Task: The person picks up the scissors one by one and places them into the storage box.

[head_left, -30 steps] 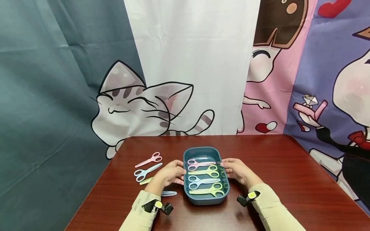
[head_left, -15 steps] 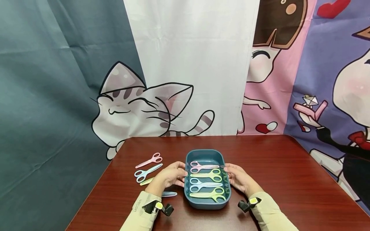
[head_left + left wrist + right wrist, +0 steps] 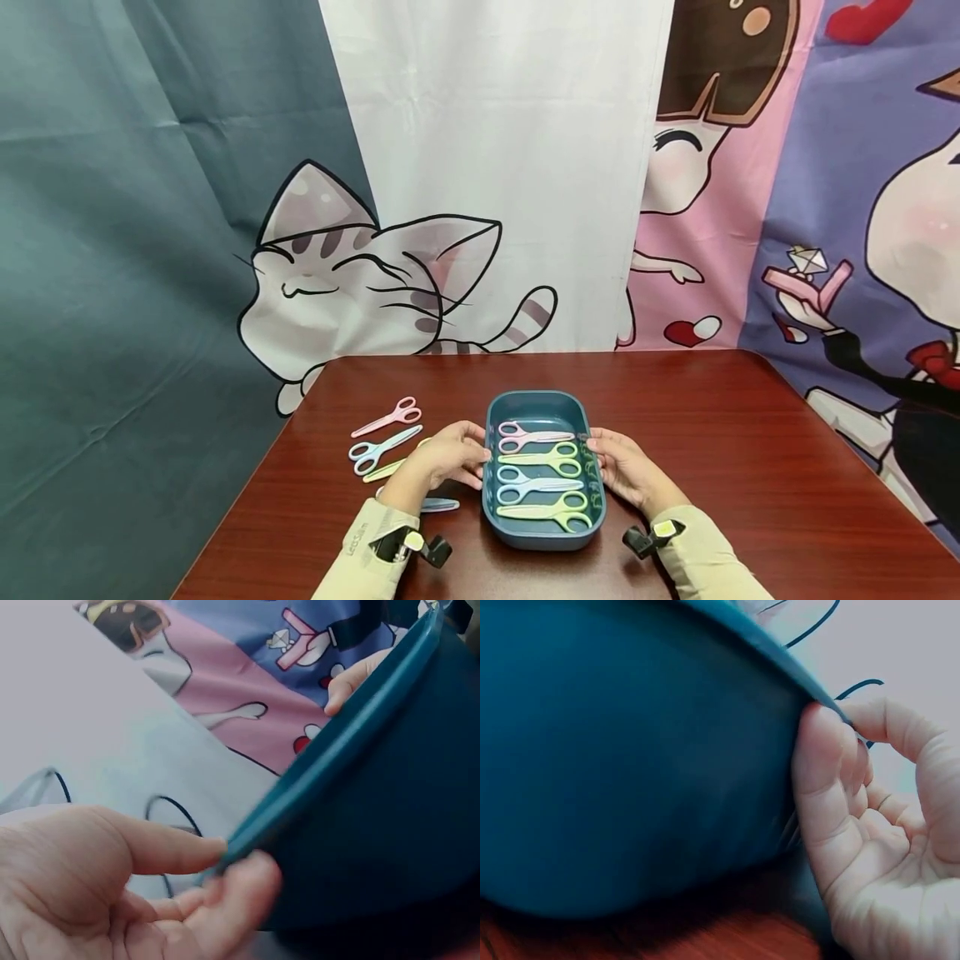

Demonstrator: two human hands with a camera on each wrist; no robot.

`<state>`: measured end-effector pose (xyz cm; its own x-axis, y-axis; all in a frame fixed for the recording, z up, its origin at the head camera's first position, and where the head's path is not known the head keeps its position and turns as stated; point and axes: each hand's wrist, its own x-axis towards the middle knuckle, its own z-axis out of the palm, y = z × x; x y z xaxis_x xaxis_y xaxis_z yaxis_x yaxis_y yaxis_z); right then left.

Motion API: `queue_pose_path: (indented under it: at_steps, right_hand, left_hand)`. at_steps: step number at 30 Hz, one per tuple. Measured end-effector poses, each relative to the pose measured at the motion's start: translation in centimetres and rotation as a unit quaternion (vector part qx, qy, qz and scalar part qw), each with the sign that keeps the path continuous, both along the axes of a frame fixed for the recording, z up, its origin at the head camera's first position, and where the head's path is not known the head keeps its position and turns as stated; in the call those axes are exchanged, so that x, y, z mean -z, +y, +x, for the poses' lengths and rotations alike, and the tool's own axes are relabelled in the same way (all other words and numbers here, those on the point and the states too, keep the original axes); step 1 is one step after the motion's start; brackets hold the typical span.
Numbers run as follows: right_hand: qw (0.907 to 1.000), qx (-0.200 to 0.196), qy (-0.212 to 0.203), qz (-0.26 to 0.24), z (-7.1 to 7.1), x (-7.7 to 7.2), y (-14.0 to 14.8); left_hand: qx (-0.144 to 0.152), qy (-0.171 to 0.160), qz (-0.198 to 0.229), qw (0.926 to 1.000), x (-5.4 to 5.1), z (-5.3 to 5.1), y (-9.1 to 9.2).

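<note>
A dark teal plastic bin [image 3: 543, 542] stands between my hands at the middle of the table. My left hand [image 3: 448, 457] pinches its left rim; in the left wrist view the thumb and fingers of the left hand [image 3: 82, 862] meet at the rim of the bin [image 3: 375, 825]. On the opposite side, my right hand [image 3: 628, 468] pinches the right rim, its thumb over the edge and its fingers against the outer wall [image 3: 630, 750]. Inside lie several scissors in a column: pink scissors [image 3: 551, 437], green scissors [image 3: 525, 459], blue scissors [image 3: 551, 484] and more green scissors [image 3: 525, 512].
Left of the bin, pink scissors [image 3: 378, 424], blue scissors [image 3: 393, 439] and yellow-green scissors [image 3: 384, 472] lie on the brown table [image 3: 712, 417]. Blue scissors [image 3: 440, 505] lie partly hidden by my left forearm. A printed cartoon curtain [image 3: 487, 125] hangs behind the table.
The bin has shifted a little to the right and towards me, with the scissors inside. Both hands have moved along with it, still holding its rims. The scissors on the table stay put.
</note>
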<state>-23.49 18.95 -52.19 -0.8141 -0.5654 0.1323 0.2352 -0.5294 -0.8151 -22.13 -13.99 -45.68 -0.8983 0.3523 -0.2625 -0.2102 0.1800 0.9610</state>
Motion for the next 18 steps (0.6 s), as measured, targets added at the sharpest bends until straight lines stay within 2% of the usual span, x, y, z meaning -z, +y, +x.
queue_pose_path:
  at_steps: [3,5,7,10,11,12,13,14,15,18]
  right_hand:
    - [0.9999,0.009,0.001,0.005,0.0,-0.1,-0.2]
    - [0.9999,0.013,0.000,0.007,0.1,0.0,-0.2]
    - [0.9998,0.016,-0.002,0.007,0.1,0.0,-0.2]
    - [0.9998,0.019,-0.005,0.007,0.1,0.1,-0.1]
    - [0.9998,0.020,-0.005,0.009,0.0,0.1,-0.1]
    - [0.9997,0.021,-0.006,0.010,0.0,0.2,-0.1]
    - [0.9997,0.022,-0.007,0.012,0.0,0.2,-0.1]
    - [0.9996,0.023,-0.007,0.014,0.0,0.2,-0.1]
    - [0.9996,0.024,-0.008,0.016,0.0,0.2,-0.1]
    - [0.9995,0.023,-0.010,0.018,-0.1,0.2,-0.1]
  left_hand:
    - [-0.023,0.061,-0.061,0.9960,-1.5,0.3,-0.8]
    - [-0.051,0.109,-0.110,0.9866,-2.4,0.2,-1.8]
    - [-0.087,0.161,-0.184,0.9658,-3.3,-0.3,-3.4]
    - [-0.128,0.232,-0.310,0.9131,-3.8,-1.9,-6.7]
    - [-0.137,0.247,-0.350,0.8929,-3.8,-2.6,-7.9]
    - [-0.142,0.257,-0.383,0.8757,-3.6,-3.2,-9.1]
    - [-0.143,0.265,-0.407,0.8621,-3.3,-3.9,-10.3]
    - [-0.141,0.268,-0.428,0.8515,-3.0,-4.5,-11.4]
    - [-0.135,0.264,-0.442,0.8465,-2.7,-5.0,-12.3]
    - [-0.107,0.249,-0.475,0.8374,-1.7,-6.3,-14.6]
